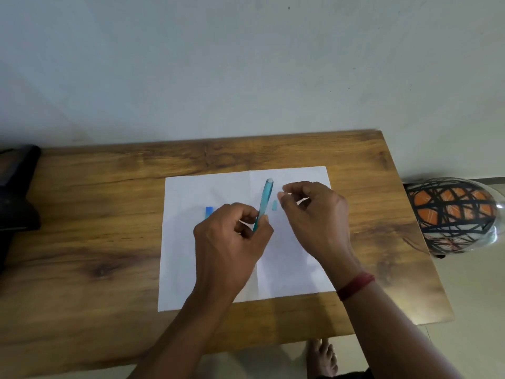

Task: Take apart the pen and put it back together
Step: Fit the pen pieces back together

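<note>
Right now I see my left hand point(232, 236) pinching the translucent blue pen barrel point(264, 203) upright over the white paper point(295, 269). My right hand point(314, 214) hovers beside it, fingertips together; on what, I cannot tell. 2 small blue pieces point(274, 205) point(209, 213) lie on the sheet. No writing is readable.

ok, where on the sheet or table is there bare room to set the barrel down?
Free: the near part of the white sheet between the two wrists, and the bare table left of the sheet. Crowded: the sheet's middle, where the left hand holds the pen barrel, the right hand hovers, and a small light blue piece and a blue piece lie.
</note>
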